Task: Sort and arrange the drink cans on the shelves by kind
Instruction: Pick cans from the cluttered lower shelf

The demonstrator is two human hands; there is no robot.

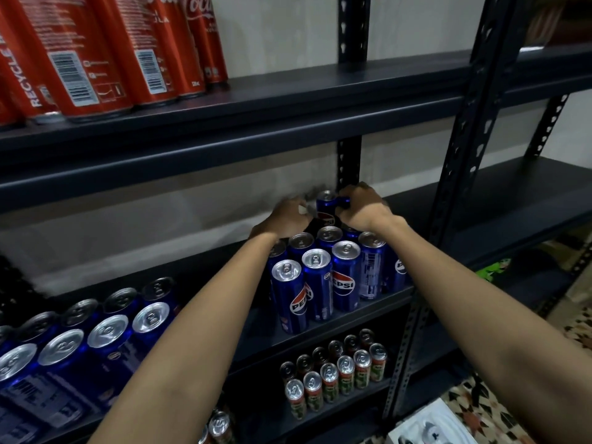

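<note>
Head view: upright Pepsi can (326,209) stood centre frame, behind the Pepsi cluster (333,277) on the middle shelf (480,216). Right hand (363,208) gripped its top; left hand (288,216) curled just beside, grip unclear through blur.

Pepsi cans (323,277) on middle shelf (336,318) (Coca-Cola cans (105,52) above, left)

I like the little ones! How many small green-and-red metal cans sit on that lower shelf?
12 small green-and-red metal cans on the lower dark metal shelf: six in the front row, six right behind them. More may hide farther back.
</note>
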